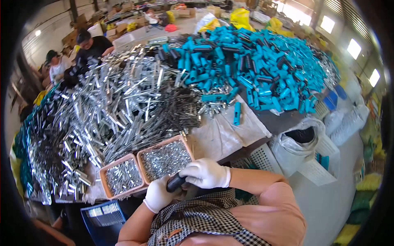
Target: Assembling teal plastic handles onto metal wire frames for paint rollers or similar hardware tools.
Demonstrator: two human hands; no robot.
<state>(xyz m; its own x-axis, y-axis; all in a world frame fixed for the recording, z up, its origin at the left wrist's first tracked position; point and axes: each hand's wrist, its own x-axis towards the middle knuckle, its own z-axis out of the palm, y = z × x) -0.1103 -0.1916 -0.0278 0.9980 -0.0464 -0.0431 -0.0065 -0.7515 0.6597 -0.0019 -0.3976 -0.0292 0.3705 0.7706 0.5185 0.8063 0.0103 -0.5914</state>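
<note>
White gloves cover both my hands, which meet close to my chest at the table's near edge. My left hand (158,195) is closed round a short black cylindrical part, like a plastic handle (175,183). At the part's upper end are the bent fingers of my right hand (201,174), closed on it. The gloves hide some of the part. Just beyond my hands is an orange tray (191,148) of small shiny metal pieces. A smaller orange tray (102,180) with larger metal pieces sits against its left side.
Silvery metal strips (123,102) heap up on the left, dark thin rods (176,108) in the middle, teal handles (262,65) on the right. A white cloth (217,135) covers the near tabletop. A white sack (295,151), crates and a blue basket (102,217) stand around. Two people (92,47) work at far left.
</note>
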